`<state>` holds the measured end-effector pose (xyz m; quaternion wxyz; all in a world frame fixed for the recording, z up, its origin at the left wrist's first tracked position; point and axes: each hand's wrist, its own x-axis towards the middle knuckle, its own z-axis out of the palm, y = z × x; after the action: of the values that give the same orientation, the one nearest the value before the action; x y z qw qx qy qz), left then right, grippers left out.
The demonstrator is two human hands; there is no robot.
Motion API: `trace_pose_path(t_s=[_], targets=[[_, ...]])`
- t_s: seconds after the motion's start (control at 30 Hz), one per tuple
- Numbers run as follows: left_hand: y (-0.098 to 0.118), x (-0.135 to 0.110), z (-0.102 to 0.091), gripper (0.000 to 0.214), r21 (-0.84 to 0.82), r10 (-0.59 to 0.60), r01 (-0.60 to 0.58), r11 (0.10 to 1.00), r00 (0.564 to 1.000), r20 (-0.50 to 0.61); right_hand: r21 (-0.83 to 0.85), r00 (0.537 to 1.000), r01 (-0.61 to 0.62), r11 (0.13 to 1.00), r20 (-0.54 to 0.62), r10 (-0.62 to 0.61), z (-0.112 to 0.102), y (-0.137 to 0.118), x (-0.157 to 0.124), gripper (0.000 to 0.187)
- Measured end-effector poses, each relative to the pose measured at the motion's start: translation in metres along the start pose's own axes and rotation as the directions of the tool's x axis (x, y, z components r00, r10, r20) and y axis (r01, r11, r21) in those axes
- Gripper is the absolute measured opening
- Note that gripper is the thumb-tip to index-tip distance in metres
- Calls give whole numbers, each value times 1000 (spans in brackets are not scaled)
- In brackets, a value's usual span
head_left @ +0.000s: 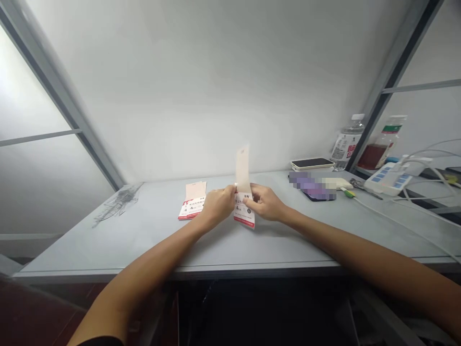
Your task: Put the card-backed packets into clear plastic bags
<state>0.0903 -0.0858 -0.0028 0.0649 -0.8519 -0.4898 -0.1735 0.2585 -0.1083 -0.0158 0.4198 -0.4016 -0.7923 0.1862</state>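
Both my hands meet over the middle of the grey table (pixel 151 240). My left hand (pixel 217 204) and my right hand (pixel 264 202) pinch a narrow paper card package (pixel 243 197) between them. Its beige upper part stands upright and looks blurred. Its lower part is white with red print and hangs toward the table. To the left of my left hand lies a small stack of similar red-and-white card packages (pixel 192 202), flat on the table.
A bundle of thin clear ties (pixel 117 202) lies at the table's left rear. On the right are a phone (pixel 311 163), a dark blurred item (pixel 313 187), two bottles (pixel 347 142), a white power strip (pixel 391 175) and cables (pixel 403 221). A wall stands behind.
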Motion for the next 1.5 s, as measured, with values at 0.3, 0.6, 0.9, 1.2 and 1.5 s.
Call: trace_pose_path(t_s=[0.3,0.6,0.9,1.2,1.5], targets=[[2,-1,-1,40,-238,-87,73,969,995,-48,-70,998,57,996,-29,-59,5,1,-2,17],[-9,6,-1,37,-659,-186,86,747,979,-82,-69,972,189,980,-127,-196,19,-2,-6,18],[-12,7,-6,32,-841,-213,20,540,971,-113,231,958,-114,966,-231,168,-2,6,1,25],[-21,15,-4,35,-958,-121,16,288,992,-20,473,948,-75,878,-240,210,-11,2,2,29],[-18,10,-1,38,-879,-213,-97,467,952,-218,563,969,-92,821,-139,204,-12,1,3,32]])
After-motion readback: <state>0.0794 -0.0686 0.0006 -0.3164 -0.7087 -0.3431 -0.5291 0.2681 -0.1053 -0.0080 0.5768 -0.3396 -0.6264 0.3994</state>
